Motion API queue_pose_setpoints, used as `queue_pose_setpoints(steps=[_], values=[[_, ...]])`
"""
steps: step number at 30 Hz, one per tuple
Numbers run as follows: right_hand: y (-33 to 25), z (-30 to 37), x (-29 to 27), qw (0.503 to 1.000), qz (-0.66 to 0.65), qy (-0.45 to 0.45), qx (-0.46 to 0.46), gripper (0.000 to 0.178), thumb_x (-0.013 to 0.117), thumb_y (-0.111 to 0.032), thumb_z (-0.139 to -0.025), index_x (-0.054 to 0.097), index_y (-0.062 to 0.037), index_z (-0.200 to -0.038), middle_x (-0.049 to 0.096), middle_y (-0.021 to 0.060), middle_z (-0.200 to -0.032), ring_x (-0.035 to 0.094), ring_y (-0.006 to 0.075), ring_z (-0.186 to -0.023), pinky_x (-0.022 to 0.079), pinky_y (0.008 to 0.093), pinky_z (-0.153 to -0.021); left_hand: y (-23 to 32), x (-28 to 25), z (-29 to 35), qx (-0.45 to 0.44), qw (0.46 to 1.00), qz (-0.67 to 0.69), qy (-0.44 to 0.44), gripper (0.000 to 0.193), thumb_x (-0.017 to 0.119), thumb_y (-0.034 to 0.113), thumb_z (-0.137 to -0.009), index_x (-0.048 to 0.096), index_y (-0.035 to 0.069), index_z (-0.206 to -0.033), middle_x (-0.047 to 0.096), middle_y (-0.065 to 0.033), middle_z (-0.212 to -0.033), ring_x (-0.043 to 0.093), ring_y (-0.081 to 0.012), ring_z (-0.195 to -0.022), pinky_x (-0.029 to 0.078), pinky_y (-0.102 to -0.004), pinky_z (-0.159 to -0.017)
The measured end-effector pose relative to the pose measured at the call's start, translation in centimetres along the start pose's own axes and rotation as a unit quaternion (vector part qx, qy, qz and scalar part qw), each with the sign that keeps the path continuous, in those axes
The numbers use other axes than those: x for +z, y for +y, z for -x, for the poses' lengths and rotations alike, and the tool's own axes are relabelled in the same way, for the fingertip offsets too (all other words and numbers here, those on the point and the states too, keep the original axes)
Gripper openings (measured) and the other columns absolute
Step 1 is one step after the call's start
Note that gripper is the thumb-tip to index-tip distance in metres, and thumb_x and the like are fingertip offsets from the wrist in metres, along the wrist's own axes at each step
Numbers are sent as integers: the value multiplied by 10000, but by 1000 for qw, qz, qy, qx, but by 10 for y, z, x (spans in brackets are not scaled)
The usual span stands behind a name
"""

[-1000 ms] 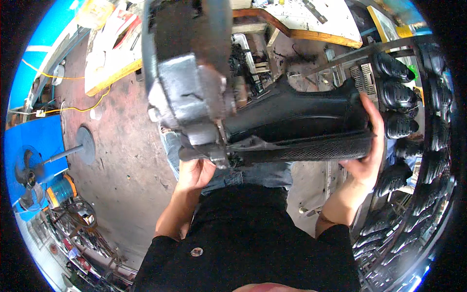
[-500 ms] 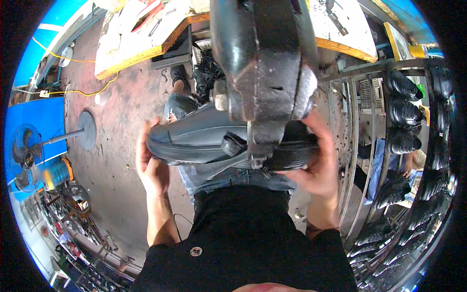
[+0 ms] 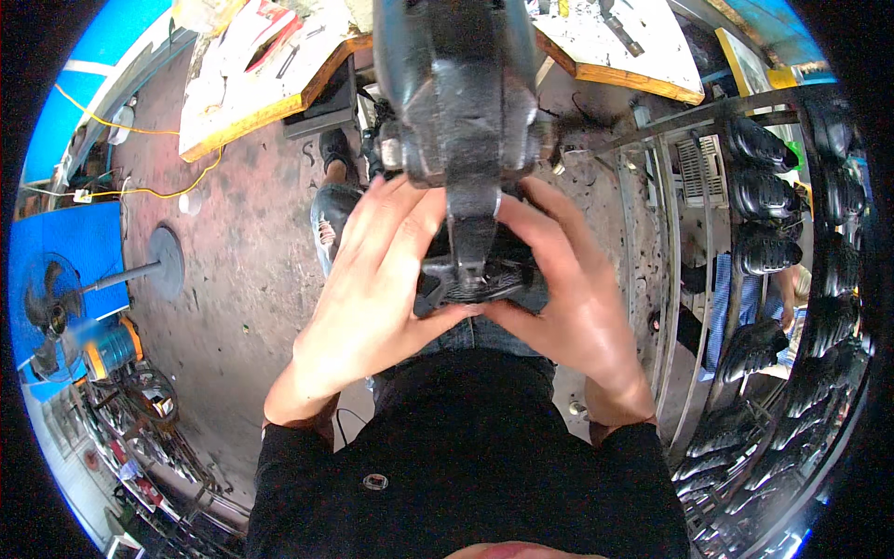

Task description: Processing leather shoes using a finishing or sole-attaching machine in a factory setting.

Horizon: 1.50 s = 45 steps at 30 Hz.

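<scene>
Straight ahead hangs the dark metal head of a machine (image 3: 456, 112), with a narrow arm (image 3: 473, 219) reaching down from it. Under that arm is a black shoe (image 3: 517, 272), now seen end-on and largely covered by my hands. My left hand (image 3: 382, 270) wraps its left side, fingers stretched forward and thumb on the near edge. On the other side my right hand (image 3: 577, 293) grips it likewise, and the two thumbs almost meet. The fingertips are partly hidden behind the machine. Whether the arm's tip presses on the shoe, I cannot tell.
White-topped worktables (image 3: 270, 84) with tools stand beyond the machine. To the right a metal rack (image 3: 666, 233) holds several black shoes (image 3: 768, 196), with a person's checked sleeve (image 3: 722, 307) behind it. At left are a standing fan (image 3: 56, 298) and a yellow cord (image 3: 177, 194).
The shoe has turned from lying crosswise to end-on beneath the arm. Both my hands have moved inward from its toe and heel to its sides. The view has shifted slightly.
</scene>
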State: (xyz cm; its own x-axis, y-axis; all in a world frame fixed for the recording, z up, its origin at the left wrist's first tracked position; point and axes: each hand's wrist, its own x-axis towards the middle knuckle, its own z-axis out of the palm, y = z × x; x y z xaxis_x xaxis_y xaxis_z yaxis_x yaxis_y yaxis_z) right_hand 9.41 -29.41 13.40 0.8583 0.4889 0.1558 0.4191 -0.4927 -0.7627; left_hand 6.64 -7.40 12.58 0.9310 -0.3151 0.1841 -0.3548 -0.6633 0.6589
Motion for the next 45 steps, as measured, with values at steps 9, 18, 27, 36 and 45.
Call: queue_pose_setpoints(steps=[9,18,27,36,45], values=[[17,-1,7,998,-58,-4,-24,903,939,-175,-635,499,-93,-1419,513,167,-1417,582,337,-1259,522,421,-995,-24,38,19,-145,907,385,84,805,931,71,-643,508,24,-1326,614,-87,-1233,575,-200,-1176,465,-359,-1010],[153,97,101,940,-313,24,133,1065,912,-142,-689,304,-37,-1557,471,166,-1483,474,295,-1353,357,384,-1158,-33,69,32,-90,864,488,81,1003,940,-51,-581,380,54,-1407,553,-92,-1302,577,-203,-1170,517,-372,-989],[139,85,40,981,-146,-71,105,980,862,-15,-712,350,-78,-1546,502,152,-1447,486,312,-1342,381,391,-1142,-45,90,58,-195,758,601,163,1035,964,108,-633,339,74,-1457,552,-81,-1315,587,-218,-1161,496,-406,-1017],[151,101,56,959,-211,2,187,1034,825,103,-632,367,-95,-1538,452,110,-1524,420,271,-1420,342,387,-1181,-27,72,22,-62,897,435,60,869,913,-65,-647,448,-32,-1381,649,-116,-1220,682,-219,-1058,604,-380,-897],[133,88,-12,994,-43,10,95,1021,844,71,-559,468,-93,-1493,543,136,-1427,527,349,-1295,414,393,-1104,-34,91,33,-145,810,549,145,802,931,-45,-620,516,37,-1301,666,-70,-1156,659,-158,-1006,567,-334,-851]])
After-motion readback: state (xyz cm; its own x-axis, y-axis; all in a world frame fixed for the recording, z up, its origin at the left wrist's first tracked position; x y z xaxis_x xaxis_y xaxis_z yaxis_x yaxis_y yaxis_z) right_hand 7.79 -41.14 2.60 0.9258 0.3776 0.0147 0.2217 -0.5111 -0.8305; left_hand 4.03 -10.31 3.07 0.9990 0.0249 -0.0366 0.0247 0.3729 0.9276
